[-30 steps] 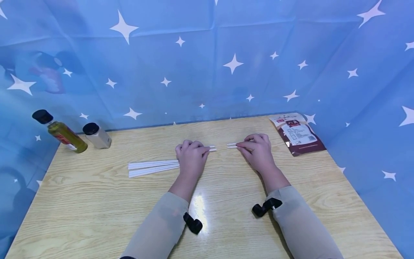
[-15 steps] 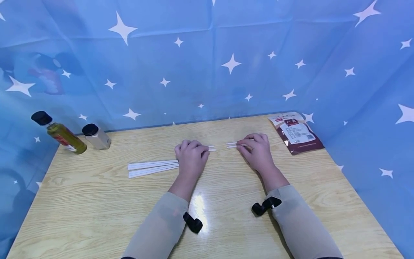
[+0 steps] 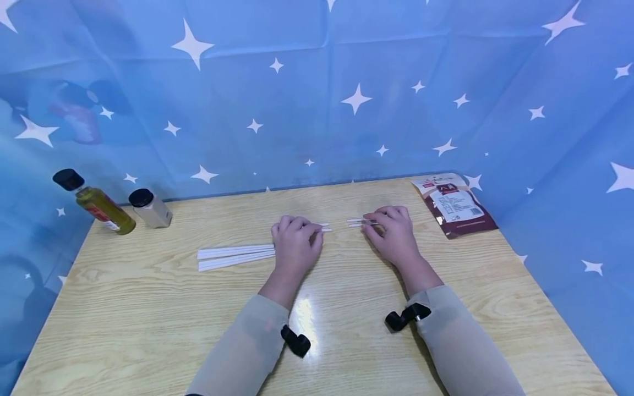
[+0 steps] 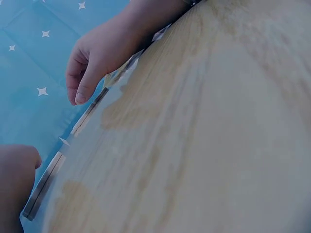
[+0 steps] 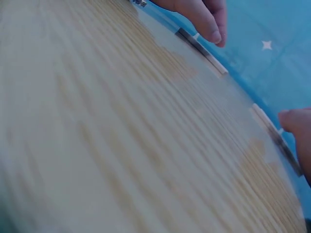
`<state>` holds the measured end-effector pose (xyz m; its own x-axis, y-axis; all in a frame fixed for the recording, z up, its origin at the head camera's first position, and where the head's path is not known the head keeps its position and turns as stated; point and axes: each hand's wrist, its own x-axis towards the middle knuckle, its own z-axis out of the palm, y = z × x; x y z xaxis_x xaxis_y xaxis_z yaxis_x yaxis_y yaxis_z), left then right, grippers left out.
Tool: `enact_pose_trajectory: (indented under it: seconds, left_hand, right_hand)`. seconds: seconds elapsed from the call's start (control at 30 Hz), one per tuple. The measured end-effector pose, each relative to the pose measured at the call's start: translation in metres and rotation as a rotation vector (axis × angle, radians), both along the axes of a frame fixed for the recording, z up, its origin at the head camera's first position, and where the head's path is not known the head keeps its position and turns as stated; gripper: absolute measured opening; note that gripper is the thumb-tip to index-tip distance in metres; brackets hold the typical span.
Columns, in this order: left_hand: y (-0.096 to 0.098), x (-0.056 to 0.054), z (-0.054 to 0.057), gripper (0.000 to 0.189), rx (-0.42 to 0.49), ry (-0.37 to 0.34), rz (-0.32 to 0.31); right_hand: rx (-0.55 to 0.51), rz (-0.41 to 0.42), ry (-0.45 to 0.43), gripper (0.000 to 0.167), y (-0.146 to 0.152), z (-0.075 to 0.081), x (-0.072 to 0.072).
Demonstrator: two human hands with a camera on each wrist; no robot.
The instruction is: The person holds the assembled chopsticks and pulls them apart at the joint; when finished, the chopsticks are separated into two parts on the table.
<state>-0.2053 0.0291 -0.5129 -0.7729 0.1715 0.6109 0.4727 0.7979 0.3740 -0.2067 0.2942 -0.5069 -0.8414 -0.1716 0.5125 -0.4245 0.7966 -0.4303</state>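
In the head view, my left hand (image 3: 296, 242) is at the middle of the table, index finger over a pair of thin white sticks (image 3: 326, 229) that poke out to its right. A little apart, my right hand (image 3: 393, 234) has index finger and thumb spread on either side of another pair of thin white sticks (image 3: 354, 223). In the left wrist view, the thumb and fingertips (image 4: 80, 98) of my right hand are just above a stick (image 4: 90, 114). Several longer white sticks (image 3: 235, 257) fan out left of my left hand, their right ends hidden behind it.
The wood-grain table (image 3: 346, 341) meets a blue starry cloth (image 3: 317, 99) at the back. An oil bottle (image 3: 104, 210) and a black-capped jar (image 3: 151, 209) are at the back left. A brown and white pouch (image 3: 455, 205) lies at the back right.
My right index finger and thumb have spread apart, showing more of the sticks between them. My left thumb has come slightly away from the index finger. Both hands keep nearly the same place.
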Motion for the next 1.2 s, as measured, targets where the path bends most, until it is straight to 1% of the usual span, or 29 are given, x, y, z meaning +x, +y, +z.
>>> enact_pose_trajectory:
  seconds: [0.13,0.3,0.4,0.57,0.63,0.8,0.97,1.1,1.2]
  left_hand:
    - [-0.001,0.002,-0.001,0.007,0.007,0.039,-0.02]
    - [-0.003,0.006,-0.001,0.007,0.029,0.085,-0.043]
    - [-0.004,0.008,0.0,0.008,0.035,0.081,-0.05]
    - [-0.007,0.013,0.0,0.013,0.031,0.046,-0.054]
    - [-0.009,0.015,0.002,0.016,0.022,0.036,-0.05]
    - [-0.012,0.015,0.005,0.018,0.008,0.03,-0.043]
    - [-0.018,0.016,0.003,0.016,0.003,0.061,-0.042]
    - [-0.026,0.018,0.002,0.014,0.007,0.095,-0.03]
    - [-0.033,0.02,0.002,0.012,0.001,0.095,-0.018]
  right_hand:
    - [0.008,0.005,0.025,0.027,-0.003,0.0,0.002]
    - [0.032,0.045,0.074,0.023,-0.008,-0.001,0.004]
    - [0.038,0.041,0.082,0.022,-0.009,-0.002,0.006]
    - [0.008,0.001,0.052,0.027,-0.012,0.0,0.01]
    - [-0.005,0.0,0.045,0.028,-0.015,0.002,0.011]
    - [-0.008,0.042,0.085,0.027,-0.024,0.002,0.01]
    - [-0.017,0.096,0.116,0.031,-0.037,0.0,0.013]
    - [-0.011,0.116,0.116,0.032,-0.051,0.0,0.015]
    - [0.003,0.122,0.099,0.03,-0.063,0.0,0.016]
